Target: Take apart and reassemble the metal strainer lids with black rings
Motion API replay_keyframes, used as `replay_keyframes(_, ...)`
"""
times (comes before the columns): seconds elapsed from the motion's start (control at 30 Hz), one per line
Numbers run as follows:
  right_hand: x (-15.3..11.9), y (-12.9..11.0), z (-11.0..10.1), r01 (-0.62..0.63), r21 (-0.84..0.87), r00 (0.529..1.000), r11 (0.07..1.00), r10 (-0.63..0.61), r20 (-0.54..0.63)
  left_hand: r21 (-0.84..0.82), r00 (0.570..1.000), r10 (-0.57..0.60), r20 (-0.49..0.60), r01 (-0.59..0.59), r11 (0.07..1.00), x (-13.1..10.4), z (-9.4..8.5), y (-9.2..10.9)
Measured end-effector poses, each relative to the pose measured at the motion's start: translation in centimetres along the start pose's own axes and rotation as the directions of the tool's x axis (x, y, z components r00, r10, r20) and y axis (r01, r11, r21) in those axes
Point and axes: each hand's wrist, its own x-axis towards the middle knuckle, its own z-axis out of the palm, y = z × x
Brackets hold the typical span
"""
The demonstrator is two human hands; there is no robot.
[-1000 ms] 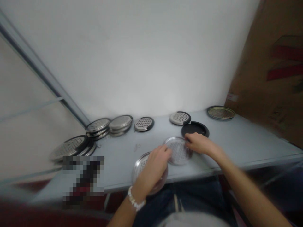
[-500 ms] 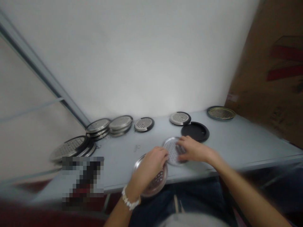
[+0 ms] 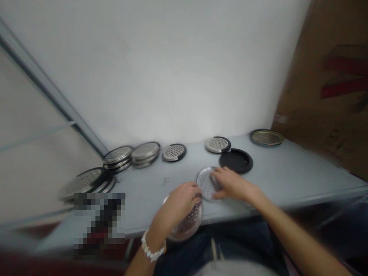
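Observation:
Over a round perforated metal disc, like a flat grater plate (image 3: 188,226), my left hand (image 3: 181,203) is bent with its fingers closed at the disc's upper right rim. That disc reaches past the table's front edge. A second round perforated disc (image 3: 205,180) lies just up and to the right, its rim meeting or overlapping the first near my left fingertips; which one cannot be told. My right hand (image 3: 231,184) rests over the right side of this second disc, thumb and fingers spread apart. A dark blurred patch shows between them. A white bracelet (image 3: 152,251) circles my left wrist.
Behind my right hand lies a black round tray (image 3: 236,161), touching a perforated disc with black edging (image 3: 217,144). A gold-rimmed round plate (image 3: 267,138) is far right. Stacked discs (image 3: 117,158) line the left back of the grey table (image 3: 293,172). A cardboard box (image 3: 322,126) stands right.
My left hand and wrist have shifted slightly down and left. My right hand has moved a little left over the second disc. The whole view has shifted slightly.

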Motion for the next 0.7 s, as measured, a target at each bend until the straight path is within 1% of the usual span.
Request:
replay_keyframes(0.2,0.12,0.17,-0.22,-0.022,-0.04,1.0,0.999,0.022,0.011,0.006,1.0,-0.006,0.013,0.006,1.0,-0.04,0.01,0.01)
replay_keyframes(0.37,0.08,0.48,-0.35,-0.002,-0.064,1.0,0.998,0.002,0.009,0.012,1.0,0.004,0.012,-0.004,1.0,-0.11,0.04,-0.01)
replay_keyframes(0.53,0.19,0.44,-0.28,0.013,-0.056,1.0,0.998,-0.015,-0.026,0.007,1.0,0.015,0.009,-0.015,1.0,-0.09,0.15,-0.11)
replay_keyframes(0.7,0.27,0.16,-0.43,0.02,-0.033,1.0,0.999,-0.021,-0.018,0.004,1.0,0.019,0.011,-0.019,1.0,-0.12,0.11,-0.04)
